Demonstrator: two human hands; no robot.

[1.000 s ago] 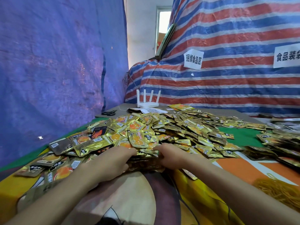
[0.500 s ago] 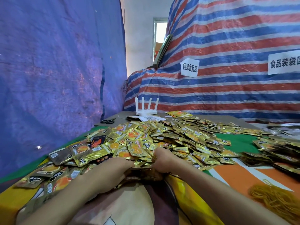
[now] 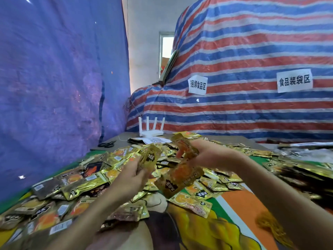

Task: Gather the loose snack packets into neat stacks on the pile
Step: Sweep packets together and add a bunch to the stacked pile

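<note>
A: Hands, as seen?

B: Both are raised over the pile. The left hand is curled round a gold packet, held roughly upright. There may be more behind it; cannot tell. The right hand pinches a second packet between thumb and fingers. A blurred packet sits just below that hand. Cannot tell whether it is held or dropping.

A: And the rest of the packets?

B: They are spread loose over the worktop, overlapping at all angles. No squared stack shows near the hands.

A: Step in hand?

B: Judged to be building a bundle in the left hand. To do it well:
- Turn each packet the same face up and the same way round before passing it across.
- Keep the left grip firm, since foil probably slides.
- Tap the edges square on the worktop.
- Set the bundle on a flat part of the pile, not on a slope.
- Check the blurred packet before adding more.

A: Surface and room?

B: A printed cloth in orange, green and yellow covers the near worktop, with a tangle of rubber bands at the near right. At the far end are a white router, a printed sheet and scissors. There is a blue tarp on the left and a striped tarp behind, bearing paper signs. A window shows between them.
</note>
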